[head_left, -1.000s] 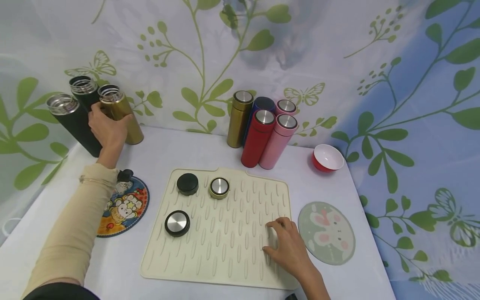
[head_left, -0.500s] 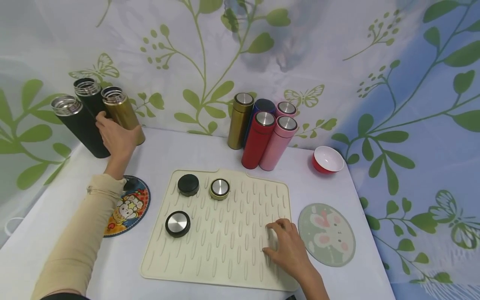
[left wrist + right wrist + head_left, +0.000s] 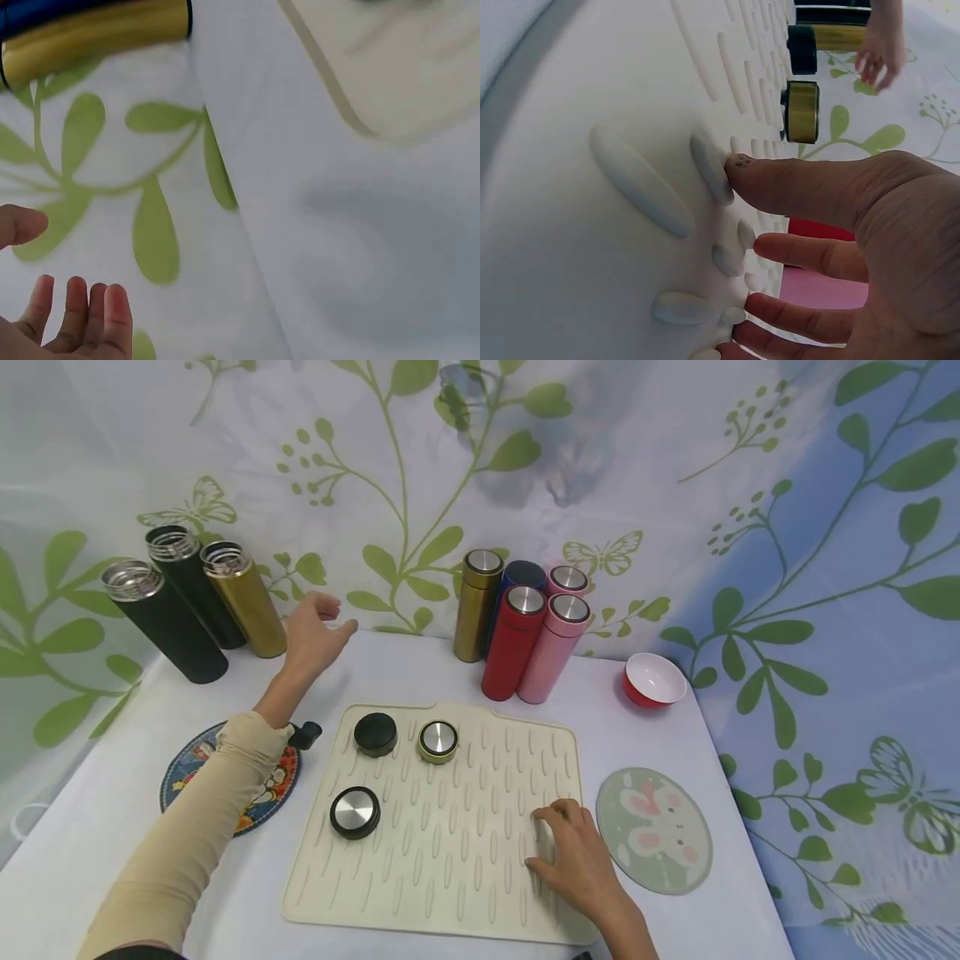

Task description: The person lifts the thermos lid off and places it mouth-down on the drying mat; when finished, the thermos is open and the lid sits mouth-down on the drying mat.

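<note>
My left hand hovers above the back of the table with nothing in it, its fingers spread apart in the left wrist view. To its left stand a gold thermos bottle and two black thermos bottles, all lidless with bare steel necks. My right hand rests its fingertips on the right part of the cream ridged mat and holds nothing. Farther left on that mat lie a black lid, a gold-rimmed lid and a black lid with a silver top.
At the back middle stand several lidded bottles: a gold bottle, a blue one, a red bottle and pink ones. A red bowl is at the back right. Round placemats lie left and right of the mat.
My left hand has come away from the gold bottle and moved right, empty. The lidless bottles still stand at the back left. My right hand has stayed on the mat.
</note>
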A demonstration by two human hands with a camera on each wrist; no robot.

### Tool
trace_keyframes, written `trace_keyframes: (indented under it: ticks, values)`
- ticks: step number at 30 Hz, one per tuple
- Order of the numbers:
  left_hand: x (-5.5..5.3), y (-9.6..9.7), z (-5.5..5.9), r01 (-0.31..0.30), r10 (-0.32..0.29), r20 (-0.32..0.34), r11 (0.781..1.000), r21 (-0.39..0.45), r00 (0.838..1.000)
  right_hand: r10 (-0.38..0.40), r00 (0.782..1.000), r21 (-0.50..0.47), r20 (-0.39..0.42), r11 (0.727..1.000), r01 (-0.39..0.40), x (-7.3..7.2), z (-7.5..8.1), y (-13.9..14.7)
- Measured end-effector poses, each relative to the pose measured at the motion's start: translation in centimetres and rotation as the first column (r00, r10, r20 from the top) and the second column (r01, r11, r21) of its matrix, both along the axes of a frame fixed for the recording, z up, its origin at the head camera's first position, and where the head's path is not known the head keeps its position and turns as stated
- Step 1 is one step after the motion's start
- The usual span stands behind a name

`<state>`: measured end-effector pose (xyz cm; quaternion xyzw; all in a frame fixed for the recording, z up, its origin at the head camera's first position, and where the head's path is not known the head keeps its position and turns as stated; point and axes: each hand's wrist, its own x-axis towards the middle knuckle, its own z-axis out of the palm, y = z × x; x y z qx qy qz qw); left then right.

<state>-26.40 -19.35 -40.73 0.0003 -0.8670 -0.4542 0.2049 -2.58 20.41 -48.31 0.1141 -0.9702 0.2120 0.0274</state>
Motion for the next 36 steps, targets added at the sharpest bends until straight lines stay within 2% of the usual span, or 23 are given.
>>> trace_keyframes:
  ticks: [3, 7, 11, 15, 18, 26, 31, 36]
  values:
    - [-1.0, 2.3, 0.5, 0.113, -0.113, -0.002, 0.994, -0.014, 0.994, -0.001, 1.0, -0.001, -0.007, 1.0, 0.001, 0.0, 0.0, 0.0]
    - [-2.4, 5.6, 0.8, 0.233, -0.233, 0.042, 0.972, 0.006, 0.971, -0.004, 1.0, 0.003, -0.01, 1.0, 0.004, -0.1, 0.1, 0.1]
    - [-3.5, 8.7, 1.0, 0.289, -0.292, 0.112, 0.956, 0.042, 0.95, -0.011, 1.0, 0.005, -0.016, 1.0, 0.011, -0.2, 0.2, 0.2]
    - [-4.2, 11.3, 1.3, 0.291, -0.296, 0.147, 0.955, 0.058, 0.944, -0.01, 1.0, -0.003, -0.013, 1.0, 0.01, -0.2, 0.3, 0.2]
    - [-4.6, 12.8, 1.7, 0.291, -0.298, 0.141, 0.955, 0.064, 0.944, -0.011, 1.0, -0.006, -0.003, 1.0, 0.011, -0.2, 0.3, 0.2]
    - [-5.8, 15.4, 2.0, 0.301, -0.308, 0.122, 0.951, 0.074, 0.943, -0.03, 1.0, -0.011, -0.005, 1.0, 0.03, -0.2, 0.3, 0.2]
    - [-6.4, 16.1, 1.4, 0.26, -0.268, 0.126, 0.962, 0.079, 0.955, -0.039, 0.999, -0.032, 0.0, 0.999, 0.039, -0.1, -0.1, 0.3]
    - [-6.6, 16.4, 0.6, 0.194, -0.197, 0.1, 0.98, 0.036, 0.975, -0.038, 0.999, -0.034, 0.002, 0.999, 0.038, 0.1, -0.3, 0.4]
